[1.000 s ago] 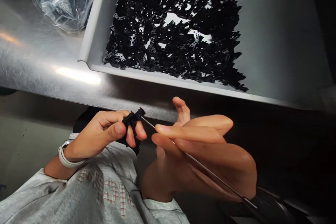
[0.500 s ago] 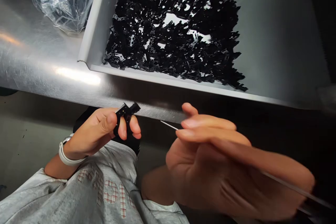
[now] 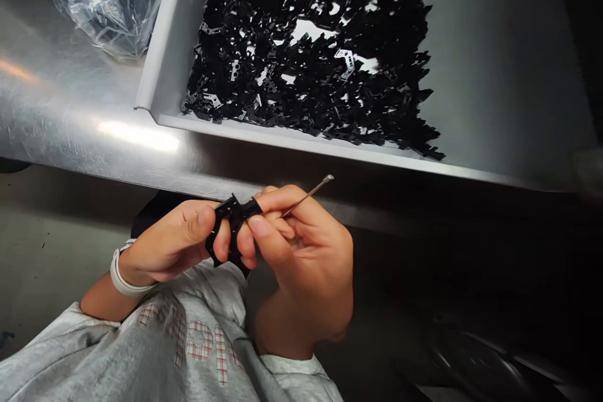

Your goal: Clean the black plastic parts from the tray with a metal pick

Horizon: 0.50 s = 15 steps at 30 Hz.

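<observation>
Small black angular parts (image 3: 217, 233), at least one with small holes, are gripped between the thumb and fingers of my left hand (image 3: 174, 235). My right hand (image 3: 313, 251) has closed in beside it, thumb and forefinger pinching at the right end of the black parts. A thin metal rod tool (image 3: 309, 194) is tucked in the fingers of this right hand, slanting up to the right, with a small blunt tip at its upper end. Its lower end is hidden by the fingers. Both hands are in front of the table edge.
A large white tray (image 3: 292, 143) stands on the metal table (image 3: 61, 103), with many similar black pieces (image 3: 264, 94) spread in it. At the upper left lies a clear plastic bag (image 3: 115, 12) with dark contents. Dim, unclear objects (image 3: 475, 358) show at the lower right.
My right hand has moved left and away from the camera, from being apart to touching the black parts. The rod now points up to the right. My left hand has barely shifted.
</observation>
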Available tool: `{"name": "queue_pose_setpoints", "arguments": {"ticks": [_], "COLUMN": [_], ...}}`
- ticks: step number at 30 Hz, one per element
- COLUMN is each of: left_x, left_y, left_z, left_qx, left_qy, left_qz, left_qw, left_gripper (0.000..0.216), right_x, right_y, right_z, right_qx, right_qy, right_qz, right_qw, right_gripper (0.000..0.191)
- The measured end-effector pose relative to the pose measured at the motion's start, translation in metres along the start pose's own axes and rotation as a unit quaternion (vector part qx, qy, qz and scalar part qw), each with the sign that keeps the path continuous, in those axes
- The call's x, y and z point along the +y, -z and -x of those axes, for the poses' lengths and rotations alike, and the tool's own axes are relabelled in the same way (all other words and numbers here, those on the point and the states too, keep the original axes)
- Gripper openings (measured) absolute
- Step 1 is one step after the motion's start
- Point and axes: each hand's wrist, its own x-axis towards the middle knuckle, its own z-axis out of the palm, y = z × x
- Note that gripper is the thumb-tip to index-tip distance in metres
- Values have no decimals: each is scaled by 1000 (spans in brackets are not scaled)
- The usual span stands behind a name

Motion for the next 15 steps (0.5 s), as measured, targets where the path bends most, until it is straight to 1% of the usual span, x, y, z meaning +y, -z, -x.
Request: {"name": "queue_pose_setpoints", "arguments": {"ticks": [2, 5, 8, 11, 15], "left_x": [1, 0, 0, 1, 2], "left_y": [0, 0, 1, 1, -1], "left_z": [0, -1, -1, -2, -4], "left_qx": [-2, -15, -9, 5, -1], "left_qy": [5, 10, 22, 33, 31], "left_qz": [4, 15, 29, 49, 68], "left_qw": [1000, 1000, 999, 998, 997], "left_gripper": [64, 63, 63, 62, 61], "right_x": [0, 0, 0, -1, 0], "right_y": [1, 1, 0, 1, 2], "right_z": [0, 0, -1, -2, -2], "right_qx": [2, 14, 12, 6, 15], "right_qy": [7, 7, -5, -4, -21], "right_qz": [-6, -12, -8, 3, -4], "right_qw": [1000, 1000, 1000, 1000, 1000], "right_gripper": [6, 13, 17, 14, 8]}}
